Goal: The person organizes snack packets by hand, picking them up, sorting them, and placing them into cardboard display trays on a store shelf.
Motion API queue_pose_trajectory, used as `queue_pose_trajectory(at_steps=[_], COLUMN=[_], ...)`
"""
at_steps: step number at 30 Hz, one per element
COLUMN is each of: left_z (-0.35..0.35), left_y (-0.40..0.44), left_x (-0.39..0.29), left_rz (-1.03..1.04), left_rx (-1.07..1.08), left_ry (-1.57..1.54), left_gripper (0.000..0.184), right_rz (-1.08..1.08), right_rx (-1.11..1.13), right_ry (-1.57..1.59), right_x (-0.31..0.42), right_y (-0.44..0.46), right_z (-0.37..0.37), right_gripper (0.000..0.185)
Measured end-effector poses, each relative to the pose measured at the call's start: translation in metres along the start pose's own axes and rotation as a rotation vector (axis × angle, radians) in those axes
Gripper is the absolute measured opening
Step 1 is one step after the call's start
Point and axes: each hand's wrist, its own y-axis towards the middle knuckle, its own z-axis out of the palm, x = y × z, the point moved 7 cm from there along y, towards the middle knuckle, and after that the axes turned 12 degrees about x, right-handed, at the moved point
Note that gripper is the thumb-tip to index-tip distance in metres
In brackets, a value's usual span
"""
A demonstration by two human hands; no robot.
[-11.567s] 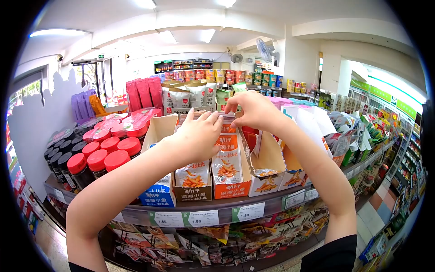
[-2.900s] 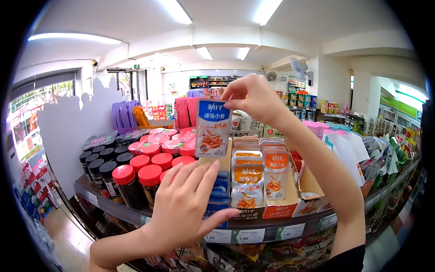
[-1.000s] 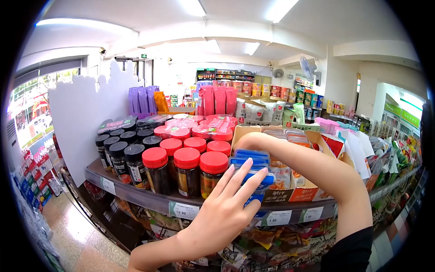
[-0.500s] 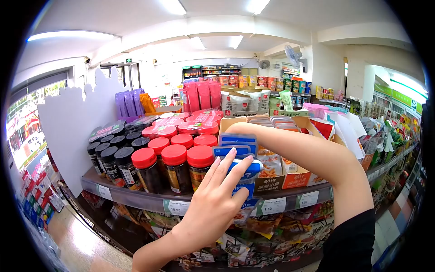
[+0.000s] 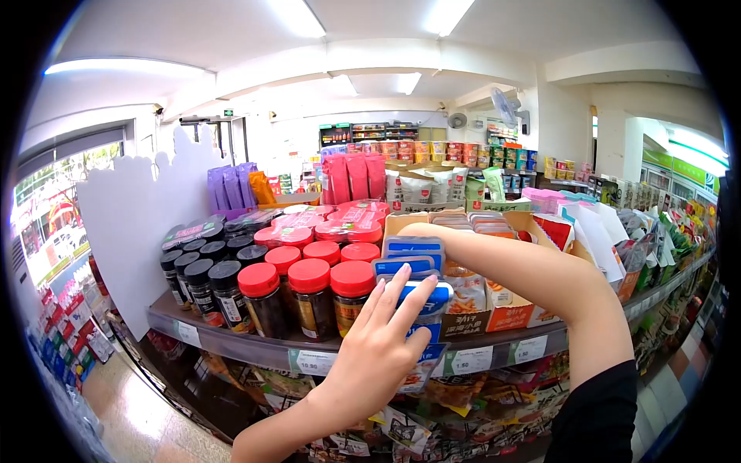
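Observation:
My left hand [image 5: 378,332] reaches up to a row of blue-topped snack packets [image 5: 417,245] at the shelf's front. Its fingers are stretched out and spread, with the fingertips touching the packets and the thumb lower down against their front. My right hand [image 5: 421,230] bends in from the right behind the same packets. Its fingers are hidden, so I cannot see what it holds. Jars with red lids [image 5: 309,275] stand just left of my left hand. Below my right forearm is an open carton [image 5: 466,322] of small snack packets.
Black-lidded jars [image 5: 225,274] fill the shelf's left part, beside a white cut-out panel [image 5: 131,224]. Pink pouches [image 5: 356,177] and white bags [image 5: 417,187] stand behind. Price tags [image 5: 472,360] line the shelf edge, with more packets hanging below.
The view has shifted slightly, so shelf and hands sit a little lower and further right. Both hands keep nearly the same pose at the blue packets.

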Motion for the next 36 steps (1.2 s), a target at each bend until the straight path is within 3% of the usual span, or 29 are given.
queue_pose_trajectory(at_steps=[11, 22, 24, 25, 28, 34, 36], left_z=[0.002, 0.002, 0.003, 0.003, 0.004, 0.003, 0.002], left_y=[0.000, 0.000, 0.001, 0.002, 0.002, 0.002, 0.002], left_x=[0.000, 0.001, 0.002, 0.002, 0.002, 0.002, 0.003], left_rz=[0.002, -0.004, -0.003, -0.005, -0.011, -0.022, -0.025], left_rx=[-0.015, 0.005, 0.005, 0.006, 0.011, 0.021, 0.018], left_ry=[0.005, 0.012, 0.017, 0.020, 0.026, 0.019, 0.021], left_gripper=[0.008, 0.009, 0.009, 0.010, 0.010, 0.008, 0.007], right_rz=[-0.014, 0.260, 0.280, 0.232, 0.070, 0.005, -0.045], right_rx=[0.031, 0.151, 0.055, 0.152, 0.055, -0.081, -0.216], right_ry=[0.110, -0.096, 0.003, 0.038, -0.012, 0.107, 0.023], right_x=[-0.006, 0.012, 0.017, 0.023, 0.026, 0.027, 0.038], right_y=[0.001, -0.008, -0.020, -0.023, -0.035, -0.064, -0.083], right_z=[0.001, -0.010, -0.014, -0.009, -0.031, -0.047, -0.049], right_gripper=[0.039, 0.053, 0.041, 0.045, 0.048, 0.053, 0.045])
